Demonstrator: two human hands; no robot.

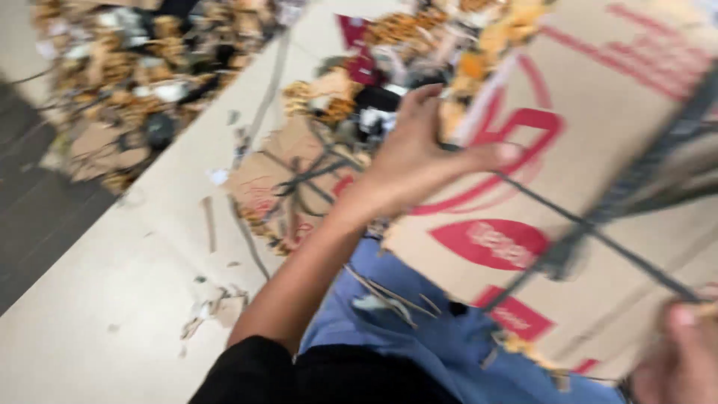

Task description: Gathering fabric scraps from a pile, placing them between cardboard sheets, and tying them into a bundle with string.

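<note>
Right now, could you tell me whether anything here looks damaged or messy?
Yes. The cardboard sheet held by the left hand and right hand has ragged, torn edges. Shredded scraps litter the table, a few lie on the blue cloth, and torn pieces are piled at the far side. The view is blurred.

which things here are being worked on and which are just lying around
In hand: cardboard box, gripped by left hand and right hand, with dark straps across it.
Lying about: torn cardboard piece, scrap pile, paper bits.
</note>
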